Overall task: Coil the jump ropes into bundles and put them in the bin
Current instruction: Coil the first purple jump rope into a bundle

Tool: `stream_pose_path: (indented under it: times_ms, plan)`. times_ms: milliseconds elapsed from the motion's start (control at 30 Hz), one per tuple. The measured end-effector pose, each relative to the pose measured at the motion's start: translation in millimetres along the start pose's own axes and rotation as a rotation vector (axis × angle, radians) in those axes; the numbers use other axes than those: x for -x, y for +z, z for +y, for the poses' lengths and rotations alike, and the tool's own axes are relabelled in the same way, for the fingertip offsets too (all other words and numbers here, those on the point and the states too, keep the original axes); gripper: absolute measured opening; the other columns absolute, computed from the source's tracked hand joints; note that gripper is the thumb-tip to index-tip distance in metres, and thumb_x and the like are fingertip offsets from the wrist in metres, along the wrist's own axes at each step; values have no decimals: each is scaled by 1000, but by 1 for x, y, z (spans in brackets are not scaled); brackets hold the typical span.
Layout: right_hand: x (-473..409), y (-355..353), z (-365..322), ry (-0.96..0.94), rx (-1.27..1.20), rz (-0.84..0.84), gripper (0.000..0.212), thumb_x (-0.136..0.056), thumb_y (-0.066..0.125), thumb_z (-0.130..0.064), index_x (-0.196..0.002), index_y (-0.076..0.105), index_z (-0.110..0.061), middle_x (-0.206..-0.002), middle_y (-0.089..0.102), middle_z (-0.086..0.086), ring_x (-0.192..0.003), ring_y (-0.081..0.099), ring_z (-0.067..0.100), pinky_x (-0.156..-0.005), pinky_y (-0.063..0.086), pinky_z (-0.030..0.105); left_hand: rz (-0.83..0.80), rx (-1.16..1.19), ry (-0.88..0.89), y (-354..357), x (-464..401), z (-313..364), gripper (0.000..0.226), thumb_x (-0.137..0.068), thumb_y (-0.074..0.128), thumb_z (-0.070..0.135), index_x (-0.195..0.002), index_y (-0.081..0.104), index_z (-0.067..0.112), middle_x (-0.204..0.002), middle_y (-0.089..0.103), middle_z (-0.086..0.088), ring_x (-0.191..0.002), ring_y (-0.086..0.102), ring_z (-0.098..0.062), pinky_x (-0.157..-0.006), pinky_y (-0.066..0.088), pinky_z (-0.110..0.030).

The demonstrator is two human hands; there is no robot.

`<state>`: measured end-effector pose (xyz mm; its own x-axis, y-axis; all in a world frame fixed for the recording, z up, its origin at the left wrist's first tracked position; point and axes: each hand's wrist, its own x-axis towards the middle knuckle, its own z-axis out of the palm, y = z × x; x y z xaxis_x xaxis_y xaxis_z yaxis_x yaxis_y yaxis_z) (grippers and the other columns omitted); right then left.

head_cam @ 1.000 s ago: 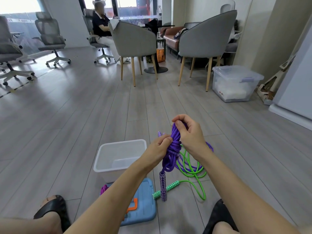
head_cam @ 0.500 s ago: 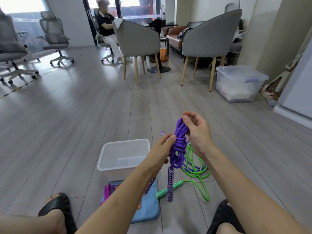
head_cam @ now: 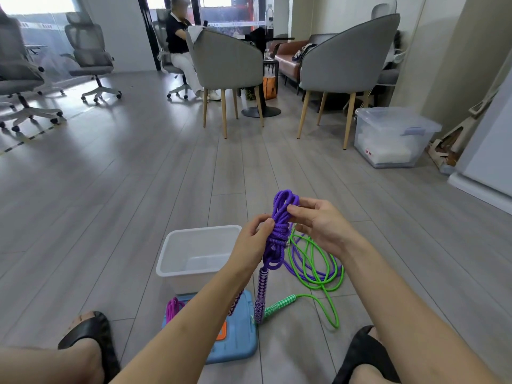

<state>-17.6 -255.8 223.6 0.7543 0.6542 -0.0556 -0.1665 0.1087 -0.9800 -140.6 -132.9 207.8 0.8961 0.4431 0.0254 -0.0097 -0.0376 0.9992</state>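
Your left hand [head_cam: 256,239] grips the waist of the coiled purple jump rope [head_cam: 279,231], and your right hand [head_cam: 318,223] pinches its top loops. The bundle hangs just right of the white bin [head_cam: 171,261]. A green jump rope [head_cam: 313,264] lies loose on the floor, seemingly tangled with purple cord.

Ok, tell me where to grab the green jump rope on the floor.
Take the green jump rope by its patterned handle, coming from above with the right hand. The handle is a stiff, straight bar lying flat and bare on the floor, while the cord is loose loops tangled with purple cord.
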Motion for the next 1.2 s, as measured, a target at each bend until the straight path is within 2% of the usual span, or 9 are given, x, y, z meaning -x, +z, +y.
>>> stream_pose_path:
  times_ms: [133, 267, 367, 433, 567, 733, 867, 1067, 1200]
  plan:
    - [1, 8, 0, -19, -52, 42, 14, -95, 72, -16, -107, 75, -9, -96, 79, 9, -78, 73, 14, -70, 52, 24, -23, -19, 11, -2, -1, 2, 19, -106, 52, 21, -120, 62, 12, -85, 69, -4, -55, 60, 2, -50, 43, -12]
    - [-4, 9, 6, -108, 125, 156, 8, -94, 71, -9, -101, 75, -10, -87, 77, 8, -79, 69, 17, -80, 50, 36, -13, -109, 32, -3, -7, -9, 14, -100, 60, 36, -112, 67, 39, -98, 77, -3, -90, 74, -19, -87, 59, -41]
    - [-4, 5, 5, -186, 248, 119, 15, -96, 68, -5, -103, 76, -16, -89, 75, 10, -81, 63, 17, -73, 49, 31, -12, -133, 43, -6, -10, -13, 13, -101, 58, 37, -109, 69, 39, -97, 77, 0, -94, 73, -21, -94, 57, -47]
    - [-3, 3, 2, -217, 299, 113, 17, -97, 67, -6, -101, 77, -20, -85, 73, 4, -74, 58, 14, -65, 47, 25, -34, -127, 45, -8, -11, -13, 13, -103, 58, 33, -109, 69, 36, -96, 76, -2, -93, 73, -20, -93, 56, -47]
    - [-5, 5, 2, -190, 319, 234, 14, -97, 67, -11, -86, 75, -9, -68, 65, 5, -53, 50, 11, -54, 42, 28, -96, -123, 43, -4, -10, -14, 18, -103, 58, 27, -119, 66, 25, -98, 76, -12, -93, 73, -29, -92, 56, -50]
    - [-4, 13, 1, -108, 190, 359, 16, -92, 70, -7, -76, 69, -3, -52, 58, -2, -40, 50, 5, -48, 38, 22, -111, -151, 83, -3, -8, -25, 17, -103, 58, 32, -119, 63, 34, -96, 74, -10, -94, 70, -33, -87, 59, -47]
    - [-3, 23, 3, -225, 210, 374, 7, -89, 72, -7, -84, 74, -11, -66, 69, 1, -54, 59, 8, -53, 47, 20, -87, -69, 30, -5, -3, -27, 21, -103, 58, 32, -122, 63, 24, -91, 75, -3, -80, 67, -17, -70, 53, -28]
    - [-5, 20, 4, -208, 157, 25, 14, -97, 68, -9, -111, 73, -9, -97, 79, 6, -84, 72, 14, -73, 57, 25, 10, 143, -53, -20, 6, -24, 22, -103, 58, 32, -122, 61, 21, -83, 73, 0, -64, 57, -11, -55, 39, -25]
    - [3, 30, 29, -126, 244, -104, 29, -94, 74, -14, -123, 71, -14, -109, 79, 3, -98, 73, 11, -86, 55, 24, 58, 228, -72, -34, 9, -28, 27, -102, 57, 36, -122, 58, 18, -85, 73, -2, -62, 56, -12, -57, 39, -30]
